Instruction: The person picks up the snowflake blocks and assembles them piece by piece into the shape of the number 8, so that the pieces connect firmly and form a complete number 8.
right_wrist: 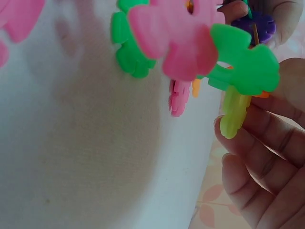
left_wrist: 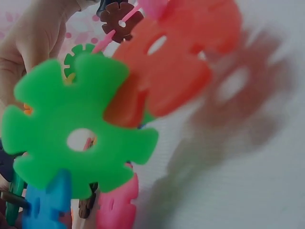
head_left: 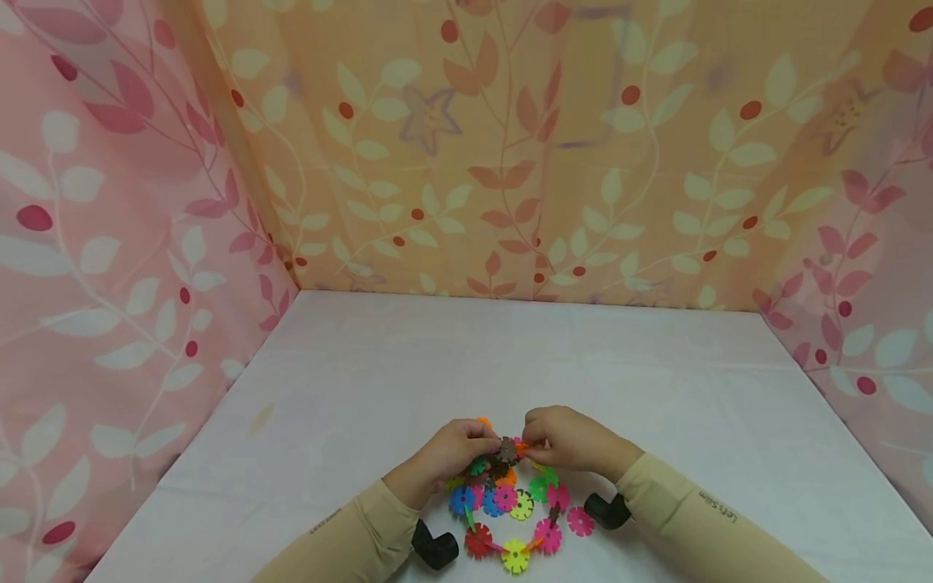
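Observation:
A chain of notched plastic snowflake discs (head_left: pixel 515 557) curves in a ring on the white table, in red, yellow, pink, green, blue and other colours. My left hand (head_left: pixel 461 447) grips the chain's upper left part, thumb beside a brown disc (head_left: pixel 508 450). Opposite it, my right hand (head_left: pixel 572 437) pinches an orange disc (head_left: pixel 521 448) at the top of the ring. In the left wrist view a green disc (left_wrist: pixel 43 129) and a red disc (left_wrist: pixel 164 71) cover part of the left hand (left_wrist: pixel 35 40). Beside the right fingers (right_wrist: pixel 267 157) hang a yellow disc (right_wrist: pixel 234 114) and a green disc (right_wrist: pixel 252 71).
One pink disc (head_left: pixel 580 521) lies at the ring's right side. Black wrist-camera mounts (head_left: pixel 607 512) sit by both forearms. The white tabletop (head_left: pixel 510 356) stretches back to a patterned orange curtain (head_left: pixel 510 162), with pink curtains (head_left: pixel 109 243) at the sides.

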Available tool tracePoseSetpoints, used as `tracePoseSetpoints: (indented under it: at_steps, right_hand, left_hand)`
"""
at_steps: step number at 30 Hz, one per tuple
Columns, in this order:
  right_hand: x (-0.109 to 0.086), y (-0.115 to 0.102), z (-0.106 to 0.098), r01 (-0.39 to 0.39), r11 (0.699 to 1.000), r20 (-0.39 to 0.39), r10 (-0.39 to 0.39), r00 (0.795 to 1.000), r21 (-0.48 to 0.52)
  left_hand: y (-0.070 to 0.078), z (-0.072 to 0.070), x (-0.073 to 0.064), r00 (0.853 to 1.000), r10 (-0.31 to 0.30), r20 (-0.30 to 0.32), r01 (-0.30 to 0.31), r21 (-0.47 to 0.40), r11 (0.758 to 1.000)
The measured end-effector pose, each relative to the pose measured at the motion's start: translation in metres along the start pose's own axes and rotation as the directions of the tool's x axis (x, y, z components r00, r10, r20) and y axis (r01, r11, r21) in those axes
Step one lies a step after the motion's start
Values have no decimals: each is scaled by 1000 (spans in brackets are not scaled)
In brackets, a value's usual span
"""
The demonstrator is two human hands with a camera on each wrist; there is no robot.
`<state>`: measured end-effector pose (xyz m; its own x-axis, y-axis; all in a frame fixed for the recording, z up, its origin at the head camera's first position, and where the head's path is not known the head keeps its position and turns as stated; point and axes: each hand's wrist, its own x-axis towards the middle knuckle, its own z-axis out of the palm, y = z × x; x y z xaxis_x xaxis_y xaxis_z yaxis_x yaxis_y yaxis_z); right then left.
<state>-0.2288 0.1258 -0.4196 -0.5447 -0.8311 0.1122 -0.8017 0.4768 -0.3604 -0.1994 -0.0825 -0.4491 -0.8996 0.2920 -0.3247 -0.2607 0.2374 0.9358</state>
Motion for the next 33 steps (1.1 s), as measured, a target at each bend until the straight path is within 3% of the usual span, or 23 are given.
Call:
tracePoseSetpoints:
  at_steps: [9,17,25,28,33]
  right_hand:
    - [1,1,3,7,1000,-24,-7,1000,26]
    - [4,-1,6,44,997,-81,-49,996,-69]
    - [7,-7,6,31,983,-93,-48,995,-181]
    - [7,-8,7,39,978,-101,-61,993,-205]
    - [8,-10,7,69,975,-102,-92,991,-210]
  left_hand:
    - [-1,0,-2,1000,-15,-6,15,-80,997]
    - [1,2,-2,1000,-7,-5,6,-75,997]
    - [1,2,-3,1000,24,-14,-25,-85,996]
    - [3,1,-4,999,47,-14,-48,-49,998]
    - [7,0,-6,996,77,-34,-74,83,994]
